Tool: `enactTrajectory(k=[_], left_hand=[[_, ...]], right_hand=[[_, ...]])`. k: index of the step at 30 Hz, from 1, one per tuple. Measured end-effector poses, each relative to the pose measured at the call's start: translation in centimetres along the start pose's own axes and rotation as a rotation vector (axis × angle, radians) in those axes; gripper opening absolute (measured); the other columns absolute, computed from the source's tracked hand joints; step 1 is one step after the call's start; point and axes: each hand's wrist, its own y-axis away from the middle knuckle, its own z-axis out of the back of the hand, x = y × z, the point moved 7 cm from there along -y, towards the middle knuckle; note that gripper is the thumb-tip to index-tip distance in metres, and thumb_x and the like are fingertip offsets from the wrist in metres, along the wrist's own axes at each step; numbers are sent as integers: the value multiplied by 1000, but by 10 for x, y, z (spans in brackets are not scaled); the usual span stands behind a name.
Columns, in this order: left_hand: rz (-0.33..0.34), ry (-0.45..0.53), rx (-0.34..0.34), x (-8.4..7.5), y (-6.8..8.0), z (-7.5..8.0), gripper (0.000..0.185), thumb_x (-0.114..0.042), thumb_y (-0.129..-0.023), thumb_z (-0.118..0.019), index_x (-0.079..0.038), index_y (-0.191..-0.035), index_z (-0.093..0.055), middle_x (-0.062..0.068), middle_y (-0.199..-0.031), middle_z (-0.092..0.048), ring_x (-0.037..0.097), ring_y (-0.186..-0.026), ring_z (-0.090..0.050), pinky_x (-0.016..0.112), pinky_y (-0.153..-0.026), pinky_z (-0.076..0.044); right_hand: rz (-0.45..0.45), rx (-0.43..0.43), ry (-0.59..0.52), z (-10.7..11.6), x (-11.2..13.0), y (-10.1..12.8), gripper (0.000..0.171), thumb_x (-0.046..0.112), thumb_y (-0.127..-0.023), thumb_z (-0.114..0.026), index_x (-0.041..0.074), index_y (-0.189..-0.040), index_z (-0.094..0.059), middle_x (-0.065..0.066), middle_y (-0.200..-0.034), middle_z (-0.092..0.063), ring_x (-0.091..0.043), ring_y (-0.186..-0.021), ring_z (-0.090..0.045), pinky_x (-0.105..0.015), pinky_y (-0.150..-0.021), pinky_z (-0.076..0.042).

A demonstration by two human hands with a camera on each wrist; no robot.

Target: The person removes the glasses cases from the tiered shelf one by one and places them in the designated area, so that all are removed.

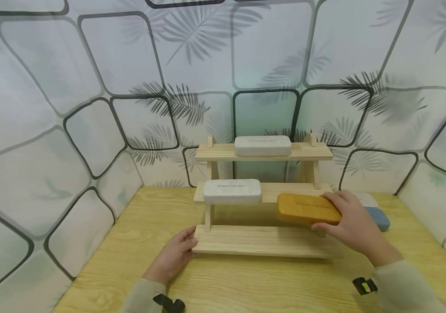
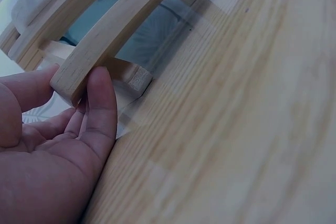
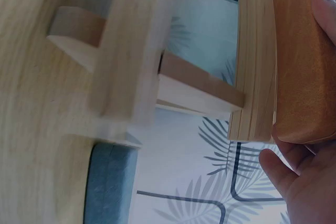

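Note:
A three-tier wooden display rack (image 1: 246,240) stands on the table. My left hand (image 1: 173,254) pinches the left end of its bottom board between thumb and fingers, and the left wrist view shows this board end (image 2: 79,72) close up. In my right hand (image 1: 353,226) is a yellow-orange glasses case (image 1: 305,208), gripped by its right end in front of the middle tier's right half. The right wrist view shows the orange case (image 3: 304,66) close beside a board edge. A white glasses case (image 1: 232,192) lies on the middle tier's left, another white case (image 1: 263,146) on the top tier.
Behind the right hand, a blue case (image 1: 378,218) and a whitish case (image 1: 365,200) lie on the wood-grain table (image 1: 246,287), partly hidden. Patterned cloth walls (image 1: 203,48) enclose the table at the back and sides.

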Motion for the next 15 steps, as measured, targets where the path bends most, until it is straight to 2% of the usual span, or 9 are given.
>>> enactTrajectory(k=[5,10,15], left_hand=[[0,-2,-1,0,0,0,66,-17,-108,-50,6,-158,-14,32,-155,-31,30,-131,-48,36,-103,-46],[-3,2,6,0,1,-1,66,-18,-109,-49,7,-158,-13,32,-155,-29,31,-131,-48,36,-103,-46],[3,15,2,1,0,0,66,-16,-109,-49,6,-158,-13,32,-156,-28,30,-131,-48,35,-102,-46]], right_hand=[[30,-47,-16,4,-7,9,83,52,-76,-87,4,-137,-57,-15,-125,-51,-34,-102,-52,-51,-76,-45],[54,-75,-33,13,-12,16,81,43,-75,-90,3,-138,-56,-18,-126,-49,-36,-104,-50,-52,-75,-44],[91,-87,-30,16,-16,22,80,40,-76,-90,4,-138,-57,-14,-126,-50,-30,-102,-50,-43,-74,-43]])
